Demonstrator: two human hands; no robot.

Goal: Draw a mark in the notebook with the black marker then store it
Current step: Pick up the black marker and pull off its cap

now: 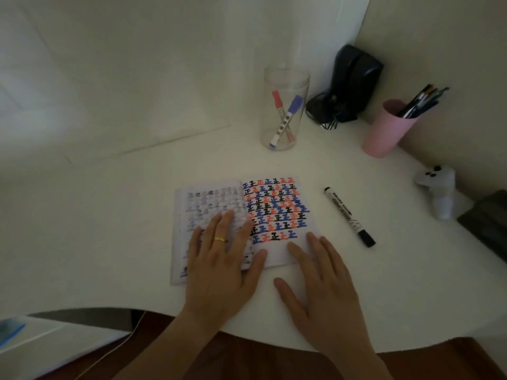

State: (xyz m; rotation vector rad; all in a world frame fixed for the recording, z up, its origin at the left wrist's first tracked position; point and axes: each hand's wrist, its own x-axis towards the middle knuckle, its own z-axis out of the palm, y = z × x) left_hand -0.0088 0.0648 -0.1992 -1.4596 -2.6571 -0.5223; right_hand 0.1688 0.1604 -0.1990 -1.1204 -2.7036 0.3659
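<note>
An open notebook (277,209) lies on the white desk, its right page filled with rows of red, blue and black marks. My left hand (222,259), wearing a gold ring, rests flat on the left page with fingers spread. Flat and open too, my right hand (321,292) has its fingertips on the notebook's lower right corner. The black marker (349,216), capped, lies on the desk to the right of the notebook, apart from both hands.
A clear jar (284,111) holding a red and a blue marker stands behind the notebook. A pink cup (384,133) of pens, a black device (351,83), a white controller (439,187) and a dark object (488,223) line the right side. The desk's front edge curves near my wrists.
</note>
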